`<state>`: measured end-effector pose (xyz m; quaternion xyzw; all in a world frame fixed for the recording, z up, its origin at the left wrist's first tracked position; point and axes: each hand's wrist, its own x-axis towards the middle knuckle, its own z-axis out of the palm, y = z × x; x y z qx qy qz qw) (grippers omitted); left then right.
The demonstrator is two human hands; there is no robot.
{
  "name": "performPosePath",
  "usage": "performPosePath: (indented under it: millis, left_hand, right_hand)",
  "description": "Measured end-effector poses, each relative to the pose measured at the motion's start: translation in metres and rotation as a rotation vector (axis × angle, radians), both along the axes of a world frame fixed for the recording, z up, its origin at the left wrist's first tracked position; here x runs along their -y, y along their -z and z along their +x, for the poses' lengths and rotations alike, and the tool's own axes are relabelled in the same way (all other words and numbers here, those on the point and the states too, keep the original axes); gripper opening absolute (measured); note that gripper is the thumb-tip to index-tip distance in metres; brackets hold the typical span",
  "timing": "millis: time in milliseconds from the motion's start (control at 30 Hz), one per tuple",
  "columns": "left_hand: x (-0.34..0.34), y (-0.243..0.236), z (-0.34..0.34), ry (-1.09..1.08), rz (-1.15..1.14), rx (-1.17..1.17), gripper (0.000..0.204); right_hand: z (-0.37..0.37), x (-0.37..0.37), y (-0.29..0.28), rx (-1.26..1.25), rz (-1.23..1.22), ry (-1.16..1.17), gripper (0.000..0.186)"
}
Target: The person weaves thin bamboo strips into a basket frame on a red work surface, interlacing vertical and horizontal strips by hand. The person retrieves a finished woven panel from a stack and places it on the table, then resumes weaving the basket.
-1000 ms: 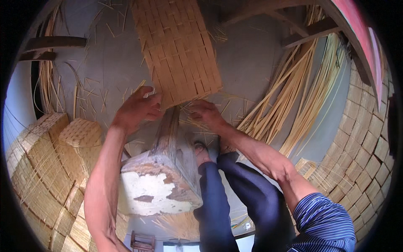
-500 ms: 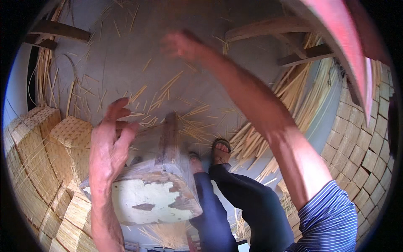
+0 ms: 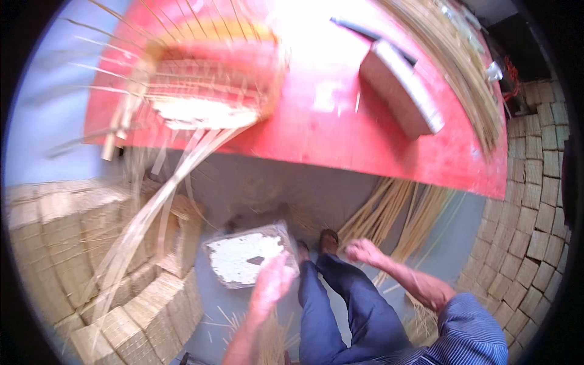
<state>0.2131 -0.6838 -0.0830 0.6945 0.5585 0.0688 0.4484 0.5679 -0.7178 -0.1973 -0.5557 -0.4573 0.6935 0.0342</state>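
My left hand is over the right edge of a low wooden stool with flaking white paint on its top. Motion smears its fingers, so I cannot tell whether it touches the stool. Out in front of my right knee is my right hand, its fingers curled in; anything inside them is hidden. Beyond it on the floor lie long bamboo strips. A partly woven bamboo basket sits on the red table, loose strips sticking out and hanging over the front edge.
A brown block and a dark rod-like tool lie on the table. Bundled thin strips run along its right side. Stacked woven pieces stand at left, and more woven stacks rise at right.
The view has risen, bringing the tabletop and basket into sight. My right hand has come back from beneath the table, its fingers now curled. My left hand has moved to the stool's right side.
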Motion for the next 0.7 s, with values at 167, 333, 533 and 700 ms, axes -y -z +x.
performPosePath:
  millis: [167,333,533,700]
  left_hand:
    - [-0.008,-0.138,0.075,-0.028,-0.156,0.101,0.05]
    - [-0.048,-0.175,0.125,-0.092,-0.022,0.289,0.043]
    - [-0.114,-0.165,0.137,-0.186,-0.04,0.239,0.045]
    - [-0.15,-0.094,0.122,-0.542,-0.269,0.123,0.041]
  right_hand:
    - [0.02,-0.019,-0.178,0.163,0.003,0.043,0.024]
    - [0.031,-0.084,-0.257,0.167,0.212,0.113,0.028]
    - [0.038,-0.189,-0.285,0.093,0.338,0.274,0.027]
    - [0.021,-0.287,-0.283,0.095,0.418,0.259,0.026]
